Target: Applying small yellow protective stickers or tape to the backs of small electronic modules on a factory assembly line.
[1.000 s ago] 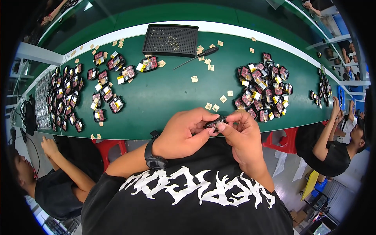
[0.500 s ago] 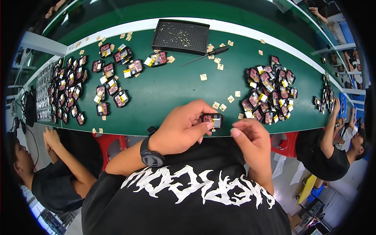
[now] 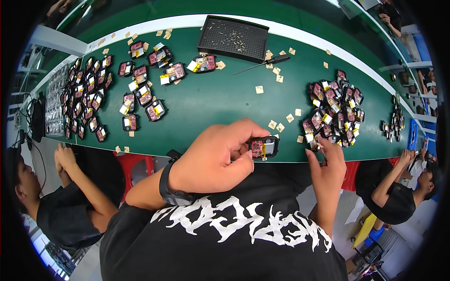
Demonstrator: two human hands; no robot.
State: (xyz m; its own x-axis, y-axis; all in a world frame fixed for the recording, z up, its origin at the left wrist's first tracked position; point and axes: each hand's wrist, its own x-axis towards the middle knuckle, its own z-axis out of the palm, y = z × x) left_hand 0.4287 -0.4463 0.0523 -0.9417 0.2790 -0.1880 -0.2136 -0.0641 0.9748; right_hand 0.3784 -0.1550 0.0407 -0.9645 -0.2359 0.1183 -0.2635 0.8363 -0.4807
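Observation:
My left hand (image 3: 220, 157) grips a small black device housing (image 3: 263, 147) by its left side, thumb at the front and fingers behind. Its face is turned up, showing a red circuit board, a grey rectangular part and a bit of yellow tape. To the right, my right hand (image 3: 326, 164) is at the near edge of a heap of similar housings (image 3: 333, 105), with thumb and fingers apart. Its fingertips overlap the nearest housings, and whether they touch one I cannot tell. Many housings in the heap carry silvery-white batteries with yellow tape.
A black perforated tray (image 3: 233, 40) with small screws stands at the back, beside a screwdriver (image 3: 262, 64). Loose housings (image 3: 143, 96) and a larger group (image 3: 88, 96) lie left. Small beige squares (image 3: 259, 89) are scattered about. Co-workers sit on both sides.
My right hand has moved right, away from the held housing to the heap. My left hand still holds the housing, now slightly further right, with more of its red board uncovered.

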